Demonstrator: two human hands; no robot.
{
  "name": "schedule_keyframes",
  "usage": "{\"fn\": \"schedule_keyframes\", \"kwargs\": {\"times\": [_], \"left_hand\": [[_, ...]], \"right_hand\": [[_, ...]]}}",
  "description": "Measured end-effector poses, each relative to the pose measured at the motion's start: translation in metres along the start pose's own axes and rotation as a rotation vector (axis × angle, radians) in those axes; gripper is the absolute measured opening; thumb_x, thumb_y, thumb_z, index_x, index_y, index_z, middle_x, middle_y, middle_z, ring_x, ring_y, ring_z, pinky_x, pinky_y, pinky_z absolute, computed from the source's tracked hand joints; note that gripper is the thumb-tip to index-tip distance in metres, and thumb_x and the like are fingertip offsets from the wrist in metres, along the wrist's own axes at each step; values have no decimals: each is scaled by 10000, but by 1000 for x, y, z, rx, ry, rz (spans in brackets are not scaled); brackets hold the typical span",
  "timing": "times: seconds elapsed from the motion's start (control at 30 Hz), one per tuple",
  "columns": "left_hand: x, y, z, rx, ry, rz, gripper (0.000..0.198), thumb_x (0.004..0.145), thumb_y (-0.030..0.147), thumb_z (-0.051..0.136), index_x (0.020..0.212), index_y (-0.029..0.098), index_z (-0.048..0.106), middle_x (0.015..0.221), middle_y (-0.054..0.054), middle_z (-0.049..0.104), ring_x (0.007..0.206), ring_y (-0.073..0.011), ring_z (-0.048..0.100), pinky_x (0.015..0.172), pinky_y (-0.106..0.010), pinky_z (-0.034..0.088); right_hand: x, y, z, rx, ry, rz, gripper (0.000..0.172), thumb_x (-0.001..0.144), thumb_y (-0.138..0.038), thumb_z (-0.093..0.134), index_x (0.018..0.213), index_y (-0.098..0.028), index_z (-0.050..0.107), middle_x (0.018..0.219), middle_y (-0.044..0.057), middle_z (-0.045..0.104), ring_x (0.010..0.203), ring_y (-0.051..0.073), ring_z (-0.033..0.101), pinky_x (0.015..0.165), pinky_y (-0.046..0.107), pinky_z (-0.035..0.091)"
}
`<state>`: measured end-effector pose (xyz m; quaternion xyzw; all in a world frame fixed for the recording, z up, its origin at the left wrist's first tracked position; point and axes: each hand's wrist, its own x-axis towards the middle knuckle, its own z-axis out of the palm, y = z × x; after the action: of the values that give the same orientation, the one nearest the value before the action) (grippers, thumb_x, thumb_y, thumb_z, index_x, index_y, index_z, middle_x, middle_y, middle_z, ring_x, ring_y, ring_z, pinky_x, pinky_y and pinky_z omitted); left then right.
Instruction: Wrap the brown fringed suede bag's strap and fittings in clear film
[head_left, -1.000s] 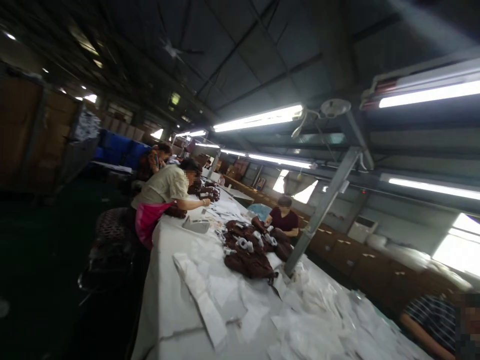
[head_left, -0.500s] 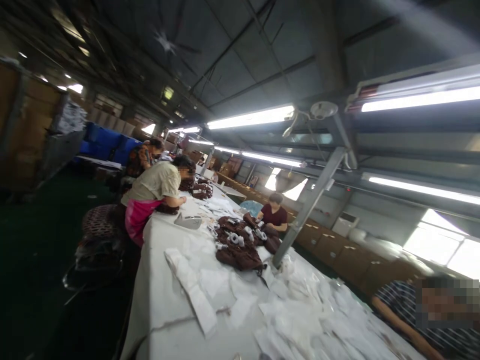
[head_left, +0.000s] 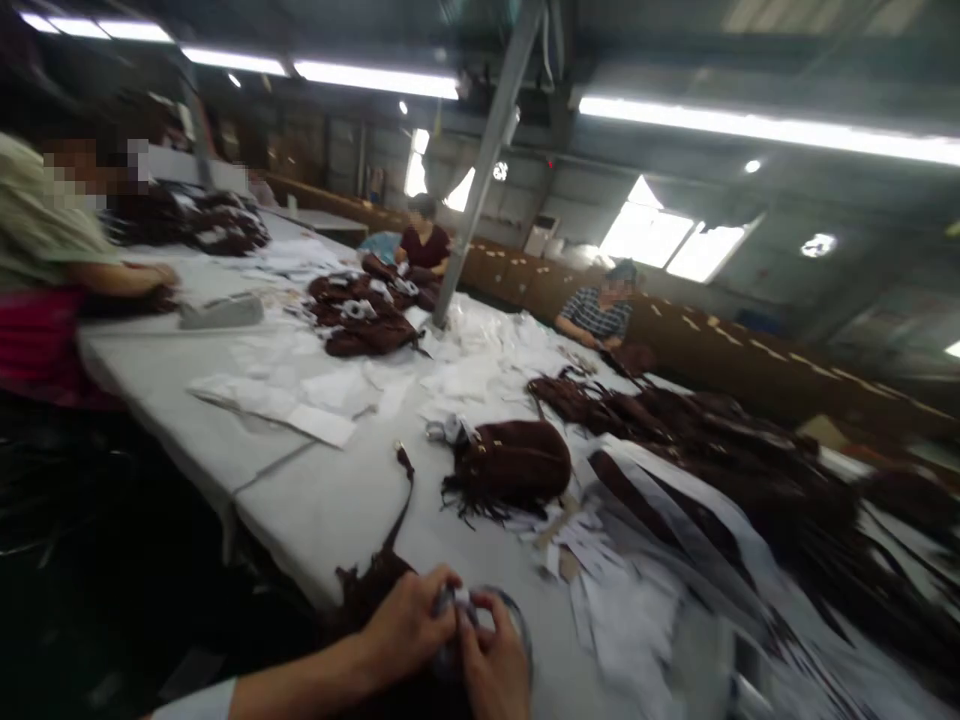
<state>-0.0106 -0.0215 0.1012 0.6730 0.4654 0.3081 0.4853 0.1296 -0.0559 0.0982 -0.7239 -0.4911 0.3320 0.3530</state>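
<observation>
At the bottom centre my left hand (head_left: 411, 618) and my right hand (head_left: 495, 655) meet, fingers bent and pinched together. Between their fingertips is a small grey-white wrapping (head_left: 460, 597), blurred, on or just above a dark brown bag mostly hidden under my hands. A brown strap (head_left: 403, 500) with a gold-coloured metal end runs from this dark piece up the table. Just beyond my hands lies a brown fringed bag (head_left: 517, 458) with a pale wrapped part at its upper left.
Loose white paper strips (head_left: 589, 545) cover the white table (head_left: 315, 510) near my right side. Brown bags (head_left: 367, 310) are heaped farther back, and a long dark pile (head_left: 697, 440) lies right. A slanted metal post (head_left: 487, 160) stands mid-table. Co-workers sit or lean around it.
My view has swung right and down. Both my hands, the fringed bag and the dark pile at right have come into sight. The leaning co-worker now appears at the far left edge.
</observation>
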Motion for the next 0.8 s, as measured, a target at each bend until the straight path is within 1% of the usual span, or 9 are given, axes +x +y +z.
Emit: {"fn": "schedule_keyframes", "kwargs": {"times": [0.03, 0.13, 0.23, 0.4, 0.5, 0.57, 0.63, 0.7, 0.8], "left_hand": [[1, -2, 2, 24, 1, -7, 209, 811, 257, 521, 974, 166, 613, 615, 16, 587, 556, -131, 532, 542, -240, 377], [3, -2, -1, 52, -16, 9, 223, 784, 238, 496, 960, 162, 612, 601, 30, 582, 533, -120, 515, 533, -224, 354], [4, 3, -6, 86, -40, 42, 225, 774, 212, 479, 958, 168, 602, 605, 33, 586, 542, -121, 524, 545, -216, 356], [10, 2, -7, 178, -69, 77, 202, 773, 183, 467, 949, 189, 566, 649, 15, 614, 580, -136, 562, 567, -219, 356], [9, -1, -7, 245, -102, 78, 276, 770, 199, 485, 1045, 182, 487, 642, 6, 604, 583, -165, 577, 539, -235, 317], [6, -2, -9, 267, -118, 69, 328, 760, 211, 502, 1077, 175, 427, 594, 24, 562, 560, -178, 566, 509, -244, 271], [5, -1, -11, 260, -126, 75, 327, 754, 209, 505, 1062, 181, 401, 576, 39, 533, 552, -177, 549, 507, -248, 251], [5, -1, -13, 233, -123, 83, 335, 746, 205, 514, 1056, 188, 388, 583, 50, 524, 549, -165, 528, 519, -246, 253], [10, -2, -14, 157, -123, 48, 348, 735, 189, 509, 1062, 196, 387, 538, 92, 457, 485, -129, 451, 503, -234, 239]], "right_hand": [[0, 5, 0, -20, -27, 3, 262, 795, -480, 567, 929, -261, 619, 517, -28, 604, 508, 209, 594, 520, 321, 466], [0, 10, -1, -231, -12, -83, 220, 823, -394, 542, 953, -224, 593, 513, -20, 610, 500, 206, 596, 522, 296, 424], [1, 6, -2, -523, 116, -184, 245, 790, -326, 608, 1002, -205, 588, 715, 46, 674, 668, 240, 644, 590, 311, 451], [12, 1, -2, -772, 255, -531, 519, 749, -269, 664, 1237, -195, 504, 1083, 142, 623, 973, 299, 576, 808, 417, 438], [18, 2, 1, -788, 143, -707, 490, 839, -172, 521, 1317, -224, 427, 1156, 121, 616, 1060, 259, 547, 954, 461, 338], [19, 4, 6, -776, 15, -747, 552, 848, -94, 446, 1379, -195, 334, 1000, 82, 671, 946, 212, 588, 999, 463, 291], [19, 6, 14, -782, -61, -729, 631, 833, -61, 430, 1426, -145, 233, 829, 43, 673, 800, 191, 600, 993, 446, 307], [19, 6, 21, -800, -84, -686, 657, 822, -43, 417, 1438, -118, 198, 758, 35, 656, 742, 189, 595, 964, 424, 346], [23, -1, 15, -733, -141, -609, 681, 792, -53, 458, 1429, -152, 240, 884, 78, 677, 846, 209, 612, 965, 452, 362]]}}
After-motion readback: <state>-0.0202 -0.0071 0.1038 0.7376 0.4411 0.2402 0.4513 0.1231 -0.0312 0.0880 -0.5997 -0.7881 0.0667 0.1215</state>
